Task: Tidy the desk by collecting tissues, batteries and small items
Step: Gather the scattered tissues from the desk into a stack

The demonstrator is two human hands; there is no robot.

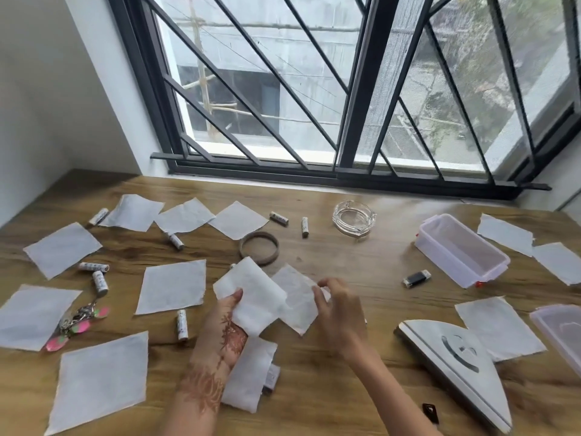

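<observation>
My left hand [227, 328] grips a stack of white tissues [251, 297] over the middle of the wooden desk [345, 278], thumb on top. My right hand [338, 306] pinches the corner of another tissue [298, 297] lying just to the right of the stack. Several more tissues lie spread over the left half, such as one [172, 286] beside my left hand and one [100, 379] at the front left. Several white batteries are scattered about, among them one [182, 325] near my left wrist and one [305, 227] further back.
An open clear plastic box [462, 250] stands at the right, its lid [562, 338] at the right edge. A glass ashtray [354, 218], a tape ring [259, 247], a USB stick [416, 279], a pink keychain [75, 325] and a white wedge-shaped holder [456, 369] also lie on the desk.
</observation>
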